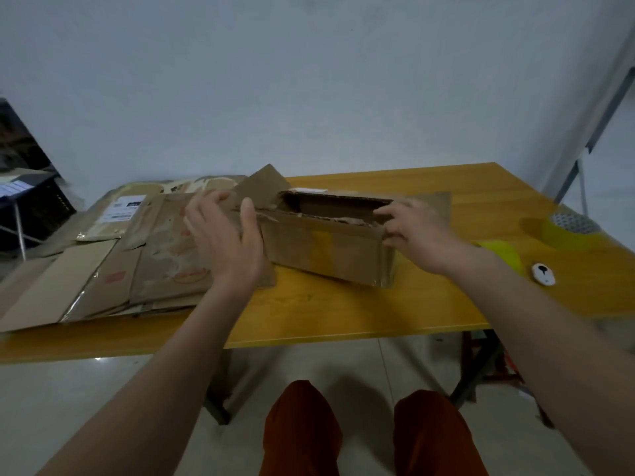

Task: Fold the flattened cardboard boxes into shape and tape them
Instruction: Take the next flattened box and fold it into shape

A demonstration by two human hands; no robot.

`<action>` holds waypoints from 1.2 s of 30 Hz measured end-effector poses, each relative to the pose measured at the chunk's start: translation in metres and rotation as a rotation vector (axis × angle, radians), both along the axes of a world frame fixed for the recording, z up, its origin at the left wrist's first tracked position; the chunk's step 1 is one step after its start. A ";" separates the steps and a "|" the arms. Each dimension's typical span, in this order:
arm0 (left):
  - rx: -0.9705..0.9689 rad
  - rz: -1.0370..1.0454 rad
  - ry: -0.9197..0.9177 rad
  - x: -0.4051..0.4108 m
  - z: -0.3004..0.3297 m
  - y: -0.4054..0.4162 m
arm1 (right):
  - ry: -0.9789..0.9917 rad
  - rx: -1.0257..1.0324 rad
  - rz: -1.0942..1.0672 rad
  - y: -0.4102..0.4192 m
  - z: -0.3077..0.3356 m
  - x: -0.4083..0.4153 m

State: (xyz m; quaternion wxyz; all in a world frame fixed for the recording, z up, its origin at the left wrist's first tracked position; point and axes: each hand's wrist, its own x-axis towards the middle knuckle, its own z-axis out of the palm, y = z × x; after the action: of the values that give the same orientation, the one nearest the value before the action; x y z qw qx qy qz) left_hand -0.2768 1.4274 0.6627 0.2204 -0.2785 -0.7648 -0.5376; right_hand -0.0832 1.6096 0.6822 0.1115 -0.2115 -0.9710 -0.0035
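Note:
A worn brown cardboard box [330,252] stands opened up on the yellow table [360,310], its top open and its flaps sticking out. My left hand [223,235] rests against the box's left end, thumb up along the corner and fingers reaching over the left flap. My right hand [412,228] grips the box's right top edge with curled fingers. A stack of flattened cardboard boxes [103,259] lies on the table's left half. A roll of yellowish tape [563,230] sits at the far right.
A small white object [543,273] lies near the right edge, beside a yellow-green piece [501,252] partly behind my right wrist. A dark crate on a stand [27,201] is at the far left. My knees show below the table's front edge.

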 end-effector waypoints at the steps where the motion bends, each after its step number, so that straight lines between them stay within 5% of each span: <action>1: -0.139 0.034 -0.079 -0.008 0.001 0.001 | -0.056 0.014 -0.041 0.001 -0.007 0.004; 5: -0.378 -0.248 -0.387 -0.024 -0.005 0.006 | -0.032 -0.031 -0.133 0.000 -0.031 0.018; 12: -0.462 -0.113 0.115 -0.014 -0.007 0.003 | 0.464 0.121 -0.283 -0.026 -0.040 0.037; 14: -0.600 -0.144 0.226 -0.019 -0.005 0.006 | 0.353 -0.012 -0.392 -0.034 -0.039 0.039; 17: -0.757 -0.182 0.307 -0.025 0.003 0.015 | -0.082 -0.376 -0.443 -0.034 -0.043 0.034; 21: -0.813 -0.204 0.346 -0.026 0.005 0.033 | -0.100 -0.685 -0.336 -0.031 -0.058 0.023; 36: -0.731 -0.469 0.223 0.014 0.002 0.196 | -0.076 -0.581 -0.384 0.085 -0.026 -0.010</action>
State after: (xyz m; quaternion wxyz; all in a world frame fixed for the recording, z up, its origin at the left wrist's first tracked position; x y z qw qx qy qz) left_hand -0.2623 1.6237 0.6643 0.0606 -0.5603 -0.7922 -0.2340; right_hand -0.0929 1.6946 0.6560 0.0075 -0.4129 -0.8773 0.2443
